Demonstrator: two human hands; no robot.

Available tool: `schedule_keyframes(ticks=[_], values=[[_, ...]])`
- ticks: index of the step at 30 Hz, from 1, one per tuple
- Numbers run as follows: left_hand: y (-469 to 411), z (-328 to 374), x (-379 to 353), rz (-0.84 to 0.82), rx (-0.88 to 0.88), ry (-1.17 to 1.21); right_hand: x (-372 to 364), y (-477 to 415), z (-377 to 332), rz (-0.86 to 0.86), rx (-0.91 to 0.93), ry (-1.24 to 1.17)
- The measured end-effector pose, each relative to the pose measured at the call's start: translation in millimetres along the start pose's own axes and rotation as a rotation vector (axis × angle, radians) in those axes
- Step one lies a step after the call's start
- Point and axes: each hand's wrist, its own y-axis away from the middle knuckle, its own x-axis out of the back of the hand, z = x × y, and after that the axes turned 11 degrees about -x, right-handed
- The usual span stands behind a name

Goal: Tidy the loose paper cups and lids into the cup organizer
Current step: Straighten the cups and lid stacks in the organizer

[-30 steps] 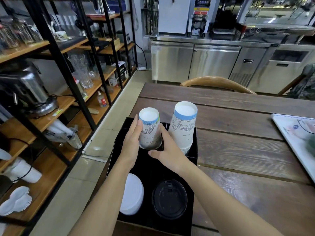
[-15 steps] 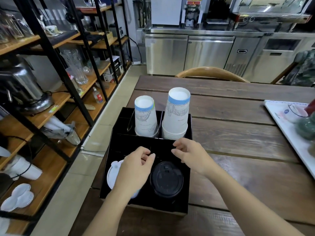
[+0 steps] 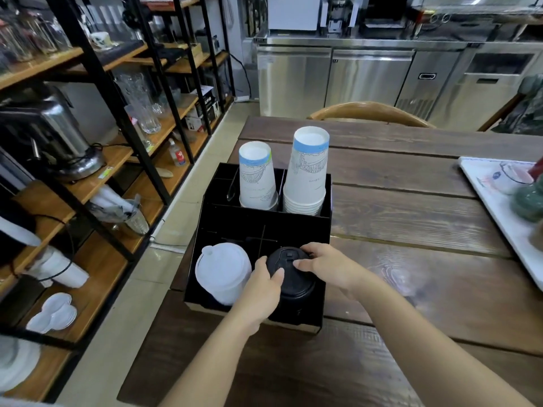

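A black cup organizer (image 3: 264, 224) stands at the left edge of the wooden table. Its two back slots hold upside-down paper cups: a short stack (image 3: 257, 177) on the left and a taller stack (image 3: 307, 171) on the right. In the front left slot lies a stack of white lids (image 3: 221, 271). The front right slot holds black lids (image 3: 292, 280). My left hand (image 3: 261, 292) grips the black lids from the left side, thumb on the top lid. My right hand (image 3: 326, 265) holds the same stack from the right, fingertips on top.
A white tray (image 3: 493, 207) with dark green items sits at the table's right edge. A wooden chair back (image 3: 367, 111) stands behind the table. Black-framed wooden shelves (image 3: 97, 160) with glasses, a kettle and cups line the left. Steel counters fill the back.
Both hands left the left cup stack at the back, came down to the front slots, and now close on the black lids. The camera view has drawn back.
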Motion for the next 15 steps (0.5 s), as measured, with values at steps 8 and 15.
schedule_keyframes(ticks=[8, 15], values=[[1, -1, -4, 0.087, 0.092, 0.214, -5, 6, -2, 0.02, -0.101, 0.067], [0, -6, -5, 0.144, 0.07, 0.256, -5, 11, 4, 0.092, -0.074, 0.136]])
